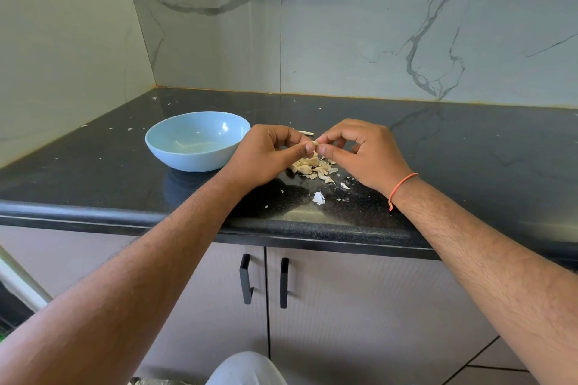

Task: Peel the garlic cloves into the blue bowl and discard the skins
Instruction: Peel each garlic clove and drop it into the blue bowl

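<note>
A small pale garlic clove [316, 144] is pinched between the fingertips of the left hand [266, 156] and the right hand [359, 153], held above a heap of loose cloves and papery skins [312, 169] on the black speckled stone counter [93, 172]. The round light-blue bowl [175, 153] is seen just left of the left hand.

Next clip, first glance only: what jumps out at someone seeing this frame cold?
Both hands meet at the centre of the black countertop, the left hand and right hand pinching one garlic clove between their fingertips. Just below them lies a pile of cloves and skins. To the left sits the blue bowl, which looks empty.
</note>
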The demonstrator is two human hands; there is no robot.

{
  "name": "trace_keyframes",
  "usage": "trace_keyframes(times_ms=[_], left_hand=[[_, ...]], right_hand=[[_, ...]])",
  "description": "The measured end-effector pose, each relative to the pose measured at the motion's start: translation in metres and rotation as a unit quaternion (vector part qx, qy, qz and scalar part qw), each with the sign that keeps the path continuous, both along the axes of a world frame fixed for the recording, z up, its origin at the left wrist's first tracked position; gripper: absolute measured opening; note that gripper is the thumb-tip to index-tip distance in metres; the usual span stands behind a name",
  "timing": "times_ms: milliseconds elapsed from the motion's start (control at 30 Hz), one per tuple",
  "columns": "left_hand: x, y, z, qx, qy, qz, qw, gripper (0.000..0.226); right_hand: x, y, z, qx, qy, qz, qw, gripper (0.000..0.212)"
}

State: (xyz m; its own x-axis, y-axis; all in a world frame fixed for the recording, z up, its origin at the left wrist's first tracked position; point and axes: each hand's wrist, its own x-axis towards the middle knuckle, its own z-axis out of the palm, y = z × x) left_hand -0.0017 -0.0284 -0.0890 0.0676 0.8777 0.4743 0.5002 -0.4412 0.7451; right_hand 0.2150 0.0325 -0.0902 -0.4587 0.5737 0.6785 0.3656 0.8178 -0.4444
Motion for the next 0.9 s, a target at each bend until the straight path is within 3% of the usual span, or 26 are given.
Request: trace_keyframes(times_ms=[400, 667, 900], left_hand=[[-0.0018, -0.0009, 0.0003, -0.018, -0.026, -0.026, 0.999, 0.014], [-0.0009, 0.0011, -0.0005, -0.023, -0.036, -0.018, 0.999, 0.008], [-0.0016, 0.0058, -0.0049, -0.015, 0.024, 0.055, 0.998, 0.006]], right_hand=[[0.0019, 0.0006, 0.0023, -0.139, 0.046, 0.053, 0.988, 0.010], [0.0000, 0.0032, 0.0001, -0.133, 0.052, 0.079, 0.987, 0.011], [-0.0014, -0.0006, 0.0044, -0.201, 0.118, 0.097, 0.968, 0.008]])
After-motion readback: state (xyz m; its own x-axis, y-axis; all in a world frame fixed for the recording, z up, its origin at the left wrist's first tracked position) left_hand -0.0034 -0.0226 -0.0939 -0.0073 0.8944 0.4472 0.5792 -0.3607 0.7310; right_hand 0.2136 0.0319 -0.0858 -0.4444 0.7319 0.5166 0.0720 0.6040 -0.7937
